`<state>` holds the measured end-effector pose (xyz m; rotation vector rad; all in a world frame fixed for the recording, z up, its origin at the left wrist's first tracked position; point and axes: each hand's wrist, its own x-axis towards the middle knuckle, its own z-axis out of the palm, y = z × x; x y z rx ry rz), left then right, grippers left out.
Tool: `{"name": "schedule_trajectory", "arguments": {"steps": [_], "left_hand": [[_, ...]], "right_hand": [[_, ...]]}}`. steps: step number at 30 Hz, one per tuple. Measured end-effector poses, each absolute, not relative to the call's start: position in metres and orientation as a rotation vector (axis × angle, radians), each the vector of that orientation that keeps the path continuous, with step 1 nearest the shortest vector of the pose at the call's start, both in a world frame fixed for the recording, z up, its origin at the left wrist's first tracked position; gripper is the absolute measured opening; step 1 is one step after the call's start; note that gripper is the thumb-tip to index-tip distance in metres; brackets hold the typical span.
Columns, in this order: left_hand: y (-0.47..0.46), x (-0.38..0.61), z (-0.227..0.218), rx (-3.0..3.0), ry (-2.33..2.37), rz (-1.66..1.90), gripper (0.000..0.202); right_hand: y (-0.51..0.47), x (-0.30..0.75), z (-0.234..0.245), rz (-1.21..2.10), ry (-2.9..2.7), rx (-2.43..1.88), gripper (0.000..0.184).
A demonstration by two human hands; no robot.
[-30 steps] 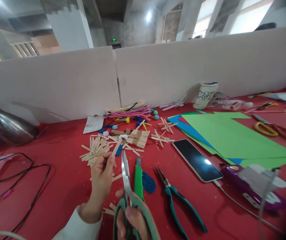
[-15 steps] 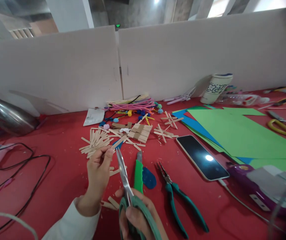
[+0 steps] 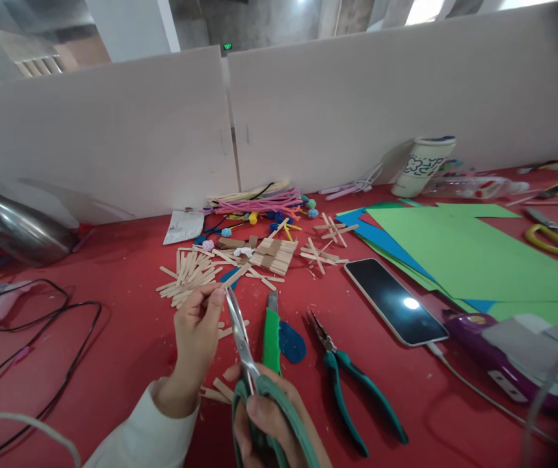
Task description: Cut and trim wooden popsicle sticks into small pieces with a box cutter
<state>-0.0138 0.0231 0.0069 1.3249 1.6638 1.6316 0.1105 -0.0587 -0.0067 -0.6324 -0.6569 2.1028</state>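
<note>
Between thumb and fingers, my left hand [image 3: 198, 331] pinches a wooden craft stick [image 3: 235, 277] that points up and to the right. My right hand [image 3: 274, 416] is wrapped round the green handles of a pair of scissors [image 3: 240, 338]. The tips of the blades meet the stick just beyond my left fingertips. Under and behind the stick lie a heap of loose craft sticks [image 3: 188, 276] and a small panel of joined sticks [image 3: 275, 255]. A green utility knife [image 3: 272, 338] rests right of the blades, partly over a blue oval piece [image 3: 291, 342].
Teal-handled pliers [image 3: 352, 383] and a phone [image 3: 396, 302] on a cable lie to the right. Green paper sheets [image 3: 464, 253], a tilted cup [image 3: 423, 166] and a purple glue-gun-like tool [image 3: 484, 351] are farther right. A steel jug [image 3: 20, 224] and black cord [image 3: 74, 351] are left.
The scissor blades have come up against the stick and appear closer together. My left hand has shifted slightly right. The whole view has tilted a little.
</note>
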Motion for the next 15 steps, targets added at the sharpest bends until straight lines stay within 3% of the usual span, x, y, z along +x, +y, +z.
{"name": "schedule_trajectory", "arguments": {"steps": [15], "left_hand": [[0.0207, -0.0180, 0.0076, 1.567, 1.742, 1.518, 0.020]], "right_hand": [[-0.0592, 0.1091, -0.0147, 2.077, -0.727, -0.755, 0.055]]}}
